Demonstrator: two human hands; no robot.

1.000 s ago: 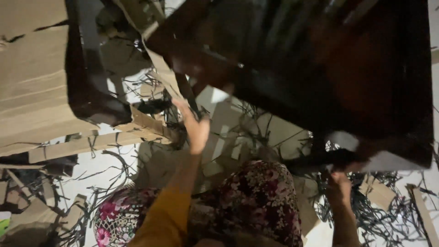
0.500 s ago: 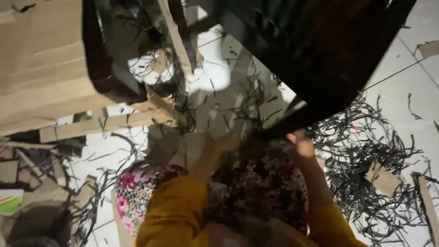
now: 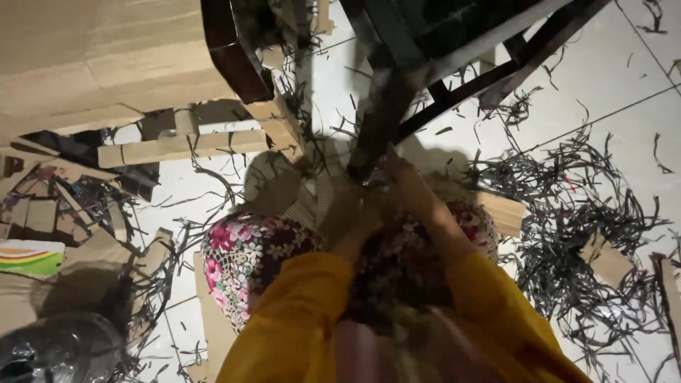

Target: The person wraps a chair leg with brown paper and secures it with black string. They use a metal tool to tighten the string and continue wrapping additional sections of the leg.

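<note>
Head view, looking straight down past my yellow sleeves (image 3: pixel 489 298) and floral-print lap (image 3: pixel 248 248) to a pale tiled floor (image 3: pixel 624 78). My left hand (image 3: pixel 358 213) and right hand (image 3: pixel 404 177) meet at the lower end of a dark framed panel (image 3: pixel 425 64), a black piece with slats or bars that slants up and away to the top right of the picture. Both hands are blurred. The right appears wrapped around the bottom edge of the frame; the left lies close under it, and I cannot tell how far its fingers are closed or whether it truly has hold. The panel's low corner sits just above my knees, which suggests that I am steadying its weight close to my body while the far end leans away.

Around this point the floor is strewn with black shredded strips (image 3: pixel 567 213), densest to my right, with small cardboard offcuts (image 3: pixel 603 259) lying among them. To my left stands a large cardboard slab (image 3: pixel 92 64), touching a dark curved piece (image 3: pixel 230 53) at its right edge, and below it a long cardboard strip (image 3: pixel 177 147) lies flat. A green and orange printed box (image 3: pixel 28 257) shows at the left edge.
</note>
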